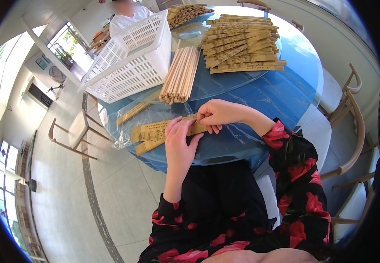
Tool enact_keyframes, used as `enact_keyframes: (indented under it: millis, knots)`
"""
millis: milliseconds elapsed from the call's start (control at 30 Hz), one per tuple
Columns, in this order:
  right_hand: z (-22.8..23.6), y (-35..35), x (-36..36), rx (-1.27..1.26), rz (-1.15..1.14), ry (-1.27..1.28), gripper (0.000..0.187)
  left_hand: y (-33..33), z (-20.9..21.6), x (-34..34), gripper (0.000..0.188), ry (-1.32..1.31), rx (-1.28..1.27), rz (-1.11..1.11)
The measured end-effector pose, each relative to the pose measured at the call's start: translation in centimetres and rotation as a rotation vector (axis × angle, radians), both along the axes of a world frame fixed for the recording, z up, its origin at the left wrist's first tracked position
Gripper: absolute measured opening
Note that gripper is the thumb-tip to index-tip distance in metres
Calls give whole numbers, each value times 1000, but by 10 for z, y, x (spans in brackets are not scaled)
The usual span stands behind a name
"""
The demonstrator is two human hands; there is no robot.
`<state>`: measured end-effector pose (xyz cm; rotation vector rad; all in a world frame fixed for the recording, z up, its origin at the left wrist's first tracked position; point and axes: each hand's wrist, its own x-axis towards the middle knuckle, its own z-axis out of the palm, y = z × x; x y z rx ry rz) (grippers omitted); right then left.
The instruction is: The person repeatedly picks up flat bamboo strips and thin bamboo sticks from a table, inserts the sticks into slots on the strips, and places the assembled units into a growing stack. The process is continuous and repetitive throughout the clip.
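Long brown printed paper chopstick sleeves (pixel 149 131) lie overlapping at the near left edge of the table. My left hand (pixel 180 136) rests across them, its fingers on top and its thumb along the near side, holding a sleeve. At that sleeve's right end, my right hand (pixel 218 112) pinches the paper between thumb and curled fingers. Just beyond my hands lies a bundle of pale wooden chopsticks (pixel 181 74). Farther right is a large layered pile of the same brown sleeves (pixel 242 44). Whether the sleeve in my hands has anything inside cannot be seen.
A white slatted plastic basket (pixel 133 74) stands at the back left. Clear plastic film (pixel 123 139) and a single sleeve (pixel 132 113) lie left of my hands. More filled-looking sleeves (pixel 185 15) lie at the far side, near another person (pixel 127 19). Wooden chairs (pixel 78 131) surround the blue table (pixel 297 83).
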<state>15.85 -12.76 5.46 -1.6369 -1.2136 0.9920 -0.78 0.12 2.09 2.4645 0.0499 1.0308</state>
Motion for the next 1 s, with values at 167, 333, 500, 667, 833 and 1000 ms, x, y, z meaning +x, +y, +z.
enact_keyframes:
  millis: [167, 333, 500, 667, 833, 1000]
  knots:
    - [0, -2, 4, -7, 4, 57, 14, 17, 6, 4, 42, 24, 113, -48]
    - [-3, 1, 7, -4, -10, 75, 15, 26, 5, 5, 45, 33, 59, -76]
    - [-8, 2, 6, 4, 1, 39, 15, 24, 5, 0, 44, 45, -53, -113]
    - [-7, 3, -2, -15, -8, 127, 17, 27, 1, -2, 42, 42, -120, -143]
    - [-7, 3, -6, -41, -18, 190, 18, 25, 1, -1, 39, 70, -152, -158]
    - [-12, 8, -7, -1, -30, 144, 15, 27, 1, -3, 39, 113, -168, -135]
